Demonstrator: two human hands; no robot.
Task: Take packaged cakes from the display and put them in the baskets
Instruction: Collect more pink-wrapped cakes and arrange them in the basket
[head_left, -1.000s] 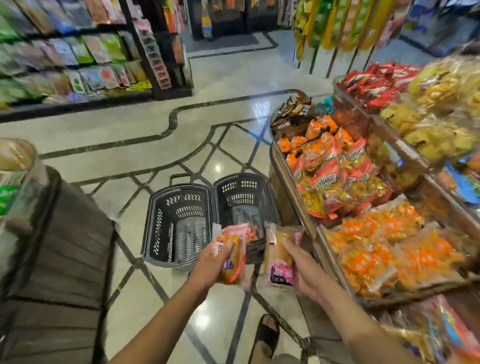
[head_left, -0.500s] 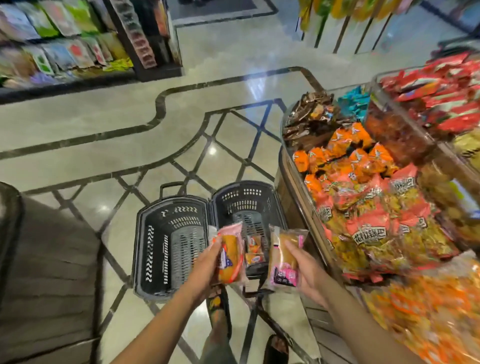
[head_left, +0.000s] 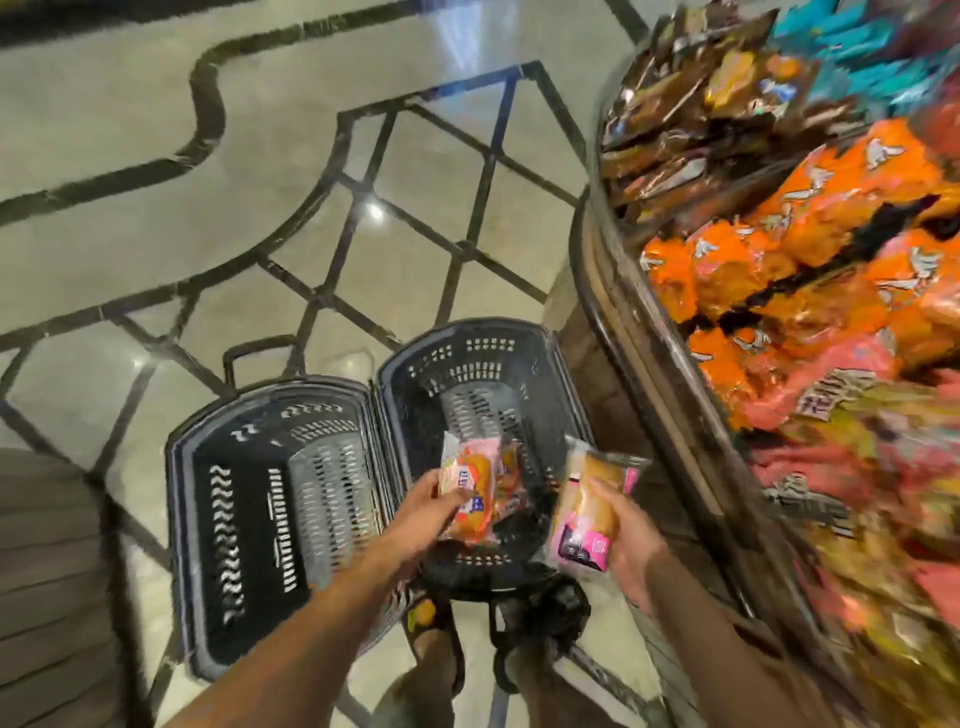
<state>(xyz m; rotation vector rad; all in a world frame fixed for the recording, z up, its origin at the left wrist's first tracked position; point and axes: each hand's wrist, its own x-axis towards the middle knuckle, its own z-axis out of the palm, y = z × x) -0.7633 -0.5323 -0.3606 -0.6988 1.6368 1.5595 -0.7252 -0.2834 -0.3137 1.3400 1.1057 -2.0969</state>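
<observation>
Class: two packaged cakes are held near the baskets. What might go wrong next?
1. The right cake, held by the right hand, hangs by the right basket's rim and may drop onto the floor.
2. The left cake, in the left hand, may crush the package already inside.

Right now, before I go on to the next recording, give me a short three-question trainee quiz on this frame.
1. True or false: the left hand holds nothing.
2. The first cake, gripped in that hand, hangs over: A) the left basket; B) the right basket; C) the display.
3. Fill in: the right hand grips the second cake, whose lower label is ____ in colour.

Key: 1 false; 2 B; 3 pink.
</observation>
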